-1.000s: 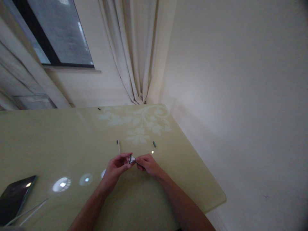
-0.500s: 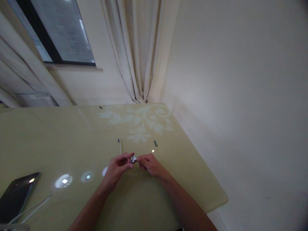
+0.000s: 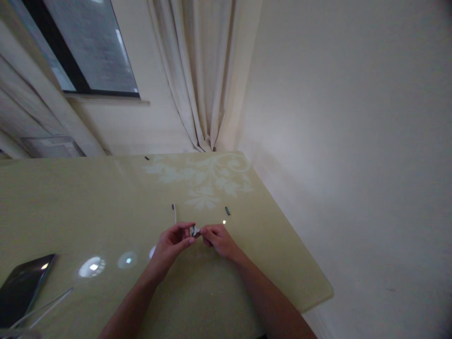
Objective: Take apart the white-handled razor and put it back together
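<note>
Near the middle of the table, my left hand pinches a small dark and white piece between thumb and fingers. The fingertips of my right hand close on the right side of that same piece, so it sits between both hands. Its details are too small to make out. Just beyond my left hand lies a thin white stick-like item with a dark tip, its near end hidden by the hand. A short dark green piece rests on the table beyond my right hand.
A black tablet-like device lies at the left of the pale green table, with a thin white cable beside it. Another small dark piece is at the far edge. Curtains and walls stand behind and to the right.
The view has shifted very slightly. The small piece between my hands is tilted a little differently, and both hands keep almost the same place.
</note>
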A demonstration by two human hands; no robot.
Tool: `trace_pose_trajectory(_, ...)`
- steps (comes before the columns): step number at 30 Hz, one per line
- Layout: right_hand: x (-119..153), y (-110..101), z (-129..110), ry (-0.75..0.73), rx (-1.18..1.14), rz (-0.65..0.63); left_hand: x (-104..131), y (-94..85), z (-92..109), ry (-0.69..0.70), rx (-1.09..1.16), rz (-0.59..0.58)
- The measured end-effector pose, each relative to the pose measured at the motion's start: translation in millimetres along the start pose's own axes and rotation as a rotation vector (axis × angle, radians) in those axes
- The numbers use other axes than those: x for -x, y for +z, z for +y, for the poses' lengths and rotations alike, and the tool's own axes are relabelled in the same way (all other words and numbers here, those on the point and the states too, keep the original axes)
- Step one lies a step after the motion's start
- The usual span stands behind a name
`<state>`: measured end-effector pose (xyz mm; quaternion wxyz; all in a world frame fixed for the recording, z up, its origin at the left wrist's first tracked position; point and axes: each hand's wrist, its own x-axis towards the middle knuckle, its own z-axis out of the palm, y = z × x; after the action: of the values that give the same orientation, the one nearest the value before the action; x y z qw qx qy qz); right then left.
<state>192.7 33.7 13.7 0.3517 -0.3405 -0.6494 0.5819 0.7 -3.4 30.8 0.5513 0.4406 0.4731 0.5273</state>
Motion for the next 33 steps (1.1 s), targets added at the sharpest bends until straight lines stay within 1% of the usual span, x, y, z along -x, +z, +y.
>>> trace_pose_trajectory(5, 1.8, -2.5, -5.0, -0.009, -0.005, -0.004, -0.8, -4.2, -1.4, 0.020, -0.007, -0.056)
trace_pose_trajectory(10, 4.7, -3.5, -11.0, -0.041, 0.054, -0.011, 0.3, -4.3, -0.3, 0.047, -0.057, -0.020)
trace_pose_trajectory(15, 4.7, -7.1, -11.2, -0.031, 0.048, 0.016, 1.3, -2.5, 3.7, 0.061, -0.093, -0.042)
trace_pose_trajectory(16, 4.0, -9.4, -10.2, -0.025, 0.021, 0.030, 0.7, -3.6, 4.3, 0.072, -0.093, -0.033)
trace_pose_trajectory(18, 1.7, -17.6, -7.5, -0.015, -0.041, 0.095, -1.6, -8.3, 4.5, 0.103, -0.124, 0.029)
trace_pose_trajectory(20, -1.2, -31.9, -4.2, -0.012, -0.075, 0.232, -4.7, -15.5, 2.9, 0.122, -0.260, 0.144)
trace_pose_trajectory(22, -3.4, -51.1, -0.6, -0.011, -0.064, 0.422, -7.5, -22.7, -0.6, 0.138, -0.530, 0.248)
trace_pose_trajectory(23, -4.0, -61.5, 1.3, -0.004, -0.046, 0.503, -8.4, -25.5, -2.8, 0.151, -0.696, 0.274)
trace_pose_trajectory(25, -3.6, -81.0, 5.3, 0.018, 0.034, 0.661, -9.1, -28.3, -7.4, 0.170, -1.012, 0.269)
trace_pose_trajectory(27, -1.6, -95.9, 9.4, 0.033, 0.211, 0.782, -8.6, -27.6, -10.6, 0.149, -1.242, 0.220)
trace_pose_trajectory(28, -0.5, -101.1, 11.4, 0.047, 0.319, 0.821, -8.2, -26.5, -11.3, 0.121, -1.318, 0.196)
trace_pose_trajectory(30, 1.2, -106.9, 15.1, 0.097, 0.517, 0.854, -7.4, -24.2, -11.0, 0.054, -1.418, 0.165)
trace_pose_trajectory(33, 0.7, -108.0, 19.6, 0.189, 0.707, 0.835, -7.1, -23.5, -9.1, -0.027, -1.504, 0.157)
